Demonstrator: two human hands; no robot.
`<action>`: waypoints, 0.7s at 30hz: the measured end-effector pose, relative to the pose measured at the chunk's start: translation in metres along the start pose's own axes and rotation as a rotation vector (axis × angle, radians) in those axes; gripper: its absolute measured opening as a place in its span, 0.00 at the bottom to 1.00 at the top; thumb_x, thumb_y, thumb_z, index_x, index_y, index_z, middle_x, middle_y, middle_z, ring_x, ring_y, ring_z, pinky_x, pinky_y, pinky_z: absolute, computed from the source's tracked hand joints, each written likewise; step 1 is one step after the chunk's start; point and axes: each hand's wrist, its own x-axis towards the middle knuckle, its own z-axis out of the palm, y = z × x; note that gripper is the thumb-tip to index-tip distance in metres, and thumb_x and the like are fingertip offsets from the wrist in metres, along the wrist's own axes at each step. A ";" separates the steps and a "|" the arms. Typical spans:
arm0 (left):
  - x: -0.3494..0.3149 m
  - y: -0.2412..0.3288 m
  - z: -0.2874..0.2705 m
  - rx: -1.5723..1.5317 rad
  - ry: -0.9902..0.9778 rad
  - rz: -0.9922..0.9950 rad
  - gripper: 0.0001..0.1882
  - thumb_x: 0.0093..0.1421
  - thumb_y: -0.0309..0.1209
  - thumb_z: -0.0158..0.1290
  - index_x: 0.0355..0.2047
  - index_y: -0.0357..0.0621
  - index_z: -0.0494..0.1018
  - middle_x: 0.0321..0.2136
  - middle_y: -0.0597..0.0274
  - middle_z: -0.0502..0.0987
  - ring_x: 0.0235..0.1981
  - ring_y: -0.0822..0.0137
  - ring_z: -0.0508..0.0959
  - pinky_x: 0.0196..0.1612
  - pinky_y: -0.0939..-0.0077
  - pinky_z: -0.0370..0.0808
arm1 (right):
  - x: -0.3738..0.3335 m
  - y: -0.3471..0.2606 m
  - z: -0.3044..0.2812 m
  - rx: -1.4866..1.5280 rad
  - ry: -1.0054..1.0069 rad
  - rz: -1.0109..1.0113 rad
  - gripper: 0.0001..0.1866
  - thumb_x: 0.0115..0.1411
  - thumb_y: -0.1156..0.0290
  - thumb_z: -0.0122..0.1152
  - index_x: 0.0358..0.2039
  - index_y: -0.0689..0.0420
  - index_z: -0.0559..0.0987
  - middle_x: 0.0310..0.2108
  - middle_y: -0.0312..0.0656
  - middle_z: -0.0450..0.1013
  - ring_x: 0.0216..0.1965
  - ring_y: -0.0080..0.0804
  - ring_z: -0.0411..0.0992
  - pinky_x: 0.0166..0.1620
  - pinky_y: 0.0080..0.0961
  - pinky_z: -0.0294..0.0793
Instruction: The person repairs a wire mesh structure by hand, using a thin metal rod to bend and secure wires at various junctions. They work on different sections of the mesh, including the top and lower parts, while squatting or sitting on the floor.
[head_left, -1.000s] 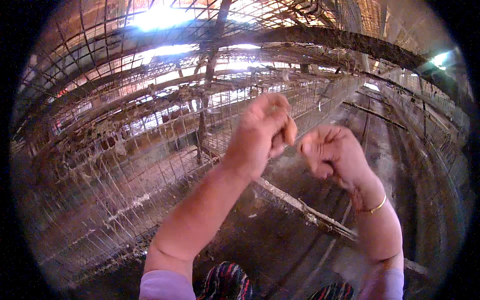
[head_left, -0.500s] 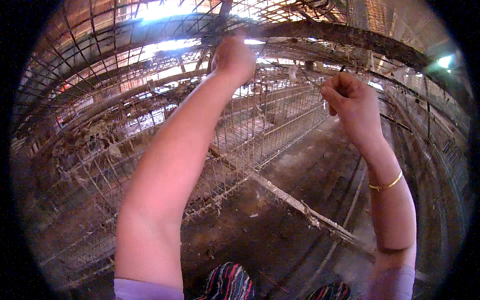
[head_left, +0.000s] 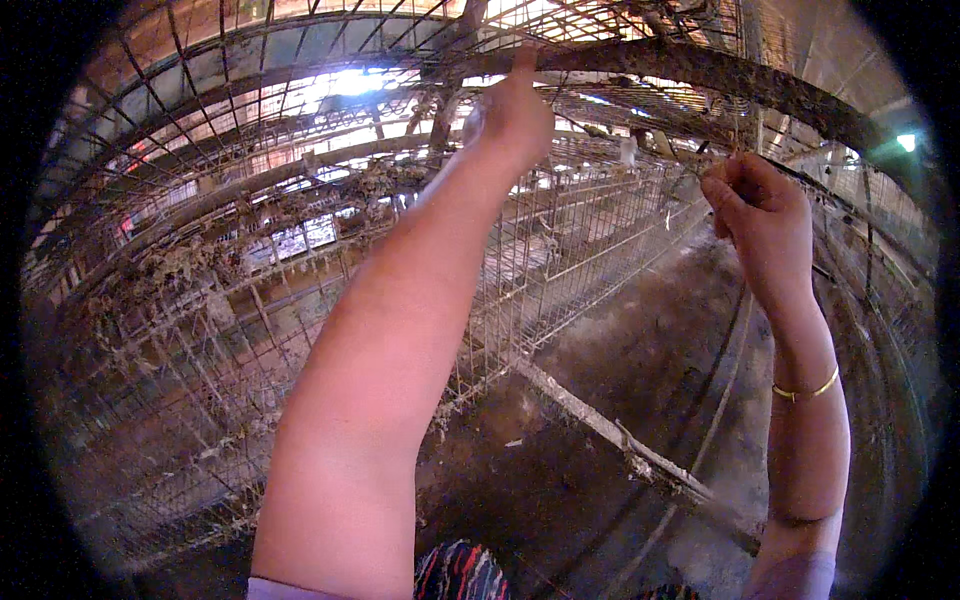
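Observation:
My left hand (head_left: pixel 512 118) is raised at the wooden beam (head_left: pixel 650 62) of a wire-mesh cage row. One digit points up against the beam; the other fingers are curled and mostly hidden behind the hand, so what they hold does not show. Lower and to the right, my right hand (head_left: pixel 765 205) is closed in a pinch, thumb against fingertips. A thin dark wire-like strand (head_left: pixel 682 164) runs to its fingertips from the left. Its far end is lost against the mesh. A yellow bangle (head_left: pixel 805 388) circles my right wrist.
Dusty mesh cage panels (head_left: pixel 570 260) stretch along the left and ahead, with clumps of debris (head_left: pixel 385 180) on their bars. A pale, crusted pole (head_left: pixel 610 430) slants low across the dark floor (head_left: pixel 560 490). More mesh (head_left: pixel 880 290) lines the right. A lamp (head_left: pixel 906 142) glows there.
Both hands appear farther right in the picture, partly because the view has shifted. My left hand now shows a digit pointing up at the beam; my right hand keeps its pinch.

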 end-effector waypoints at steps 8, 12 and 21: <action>-0.032 0.009 -0.003 -0.132 -0.073 -0.081 0.36 0.53 0.24 0.44 0.63 0.61 0.50 0.43 0.45 0.74 0.44 0.50 0.75 0.46 0.59 0.70 | -0.014 0.022 -0.004 -0.034 0.027 0.019 0.06 0.56 0.72 0.58 0.25 0.60 0.75 0.16 0.31 0.68 0.16 0.15 0.63 0.21 0.15 0.62; -0.042 0.015 -0.003 -0.288 0.275 -0.154 0.28 0.52 0.22 0.46 0.55 0.56 0.65 0.47 0.54 0.70 0.45 0.53 0.73 0.45 0.63 0.70 | -0.024 0.026 -0.004 0.033 0.045 -0.030 0.07 0.56 0.71 0.59 0.24 0.59 0.74 0.15 0.31 0.67 0.16 0.15 0.63 0.21 0.16 0.63; -0.037 0.039 -0.022 -1.337 0.026 -0.120 0.21 0.60 0.26 0.43 0.55 0.45 0.59 0.51 0.61 0.64 0.38 0.62 0.77 0.23 0.78 0.74 | -0.058 0.045 -0.005 0.007 -0.022 -0.104 0.06 0.54 0.76 0.59 0.24 0.63 0.72 0.16 0.31 0.66 0.19 0.14 0.62 0.22 0.16 0.62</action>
